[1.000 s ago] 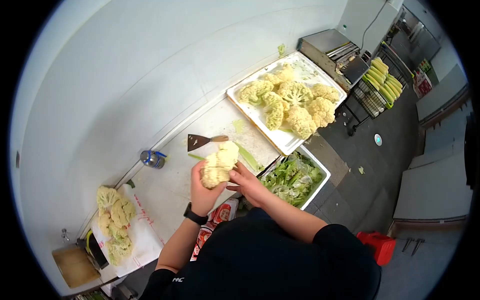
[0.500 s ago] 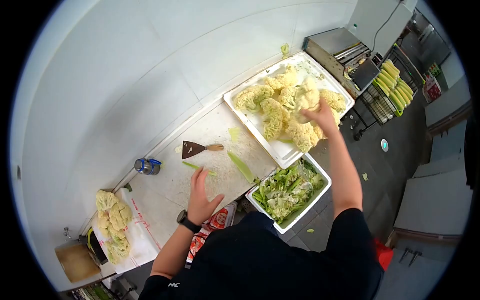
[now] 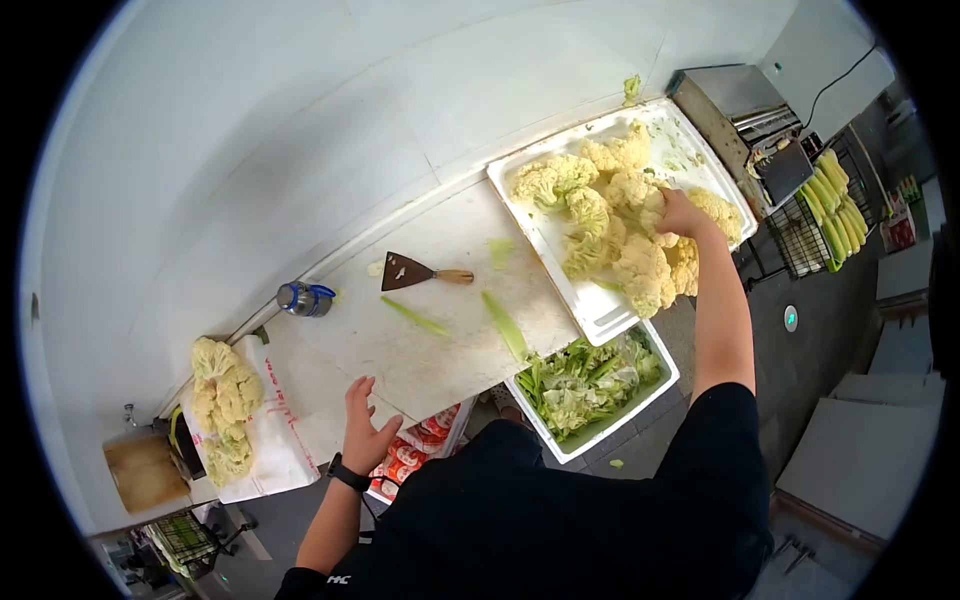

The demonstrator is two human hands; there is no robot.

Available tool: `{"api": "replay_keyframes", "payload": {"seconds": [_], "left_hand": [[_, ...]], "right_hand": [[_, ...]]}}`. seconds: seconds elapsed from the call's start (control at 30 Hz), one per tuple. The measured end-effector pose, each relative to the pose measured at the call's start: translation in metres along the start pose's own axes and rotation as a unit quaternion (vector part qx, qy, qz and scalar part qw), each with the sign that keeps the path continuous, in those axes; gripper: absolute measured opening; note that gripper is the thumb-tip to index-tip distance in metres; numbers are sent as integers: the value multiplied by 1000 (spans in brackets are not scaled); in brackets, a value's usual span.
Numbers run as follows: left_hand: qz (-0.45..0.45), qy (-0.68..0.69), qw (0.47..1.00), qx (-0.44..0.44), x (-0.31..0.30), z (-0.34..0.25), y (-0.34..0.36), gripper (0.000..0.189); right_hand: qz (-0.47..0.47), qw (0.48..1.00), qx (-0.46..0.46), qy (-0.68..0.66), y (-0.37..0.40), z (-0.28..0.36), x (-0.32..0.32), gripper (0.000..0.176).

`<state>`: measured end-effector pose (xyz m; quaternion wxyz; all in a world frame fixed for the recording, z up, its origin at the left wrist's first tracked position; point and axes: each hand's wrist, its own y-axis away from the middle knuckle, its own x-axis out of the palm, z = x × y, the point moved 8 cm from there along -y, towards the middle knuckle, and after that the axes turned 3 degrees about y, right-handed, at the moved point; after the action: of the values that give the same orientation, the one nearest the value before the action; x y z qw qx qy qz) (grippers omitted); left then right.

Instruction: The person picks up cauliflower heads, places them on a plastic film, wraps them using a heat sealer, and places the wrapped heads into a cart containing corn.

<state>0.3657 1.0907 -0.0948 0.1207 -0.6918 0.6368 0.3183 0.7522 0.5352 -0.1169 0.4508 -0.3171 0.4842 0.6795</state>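
My right hand [image 3: 686, 216] is over the white tray [image 3: 545, 265], its fingers closed around the side of a cauliflower head [image 3: 636, 192]. Other pale yellow cauliflower heads [image 3: 552, 180] lie close around it in the tray. My left hand [image 3: 368, 425], with a dark watch on the wrist, is open and holds nothing near the front edge of the worktop [image 3: 330, 365]. Beyond that hand lie a scraper [image 3: 425, 273] with a wooden handle, a thin green stalk [image 3: 416, 315] and a broader pale leaf piece [image 3: 504, 326].
A white bin of leaf trimmings [image 3: 590, 390] stands below the tray's front edge. At left, more cauliflower [image 3: 225, 395] rests on a white foam lid [image 3: 262, 465]. A metal flask [image 3: 304, 299] stands by the wall. A basket of yellow-green vegetables [image 3: 835, 215] is at far right.
My right hand has lowered the cauliflower among the others in the tray. My left hand has drawn back toward the worktop's front edge. The camera view has shifted.
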Motion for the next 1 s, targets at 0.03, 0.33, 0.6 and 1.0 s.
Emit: {"api": "replay_keyframes", "payload": {"seconds": [0.03, 0.33, 0.6, 1.0], "left_hand": [[49, -71, 994, 67, -2, 30, 1, 69], [-297, 110, 941, -122, -135, 138, 74, 54], [-574, 136, 766, -254, -277, 368, 161, 43], [-400, 749, 496, -183, -259, 383, 5, 58]], "right_hand": [[-46, 999, -17, 19, 9, 10, -2, 90], [-356, 884, -208, -220, 97, 76, 64, 47], [26, 906, -232, -353, 183, 309, 271, 34], [213, 852, -426, -216, 295, 655, 351, 37]]}}
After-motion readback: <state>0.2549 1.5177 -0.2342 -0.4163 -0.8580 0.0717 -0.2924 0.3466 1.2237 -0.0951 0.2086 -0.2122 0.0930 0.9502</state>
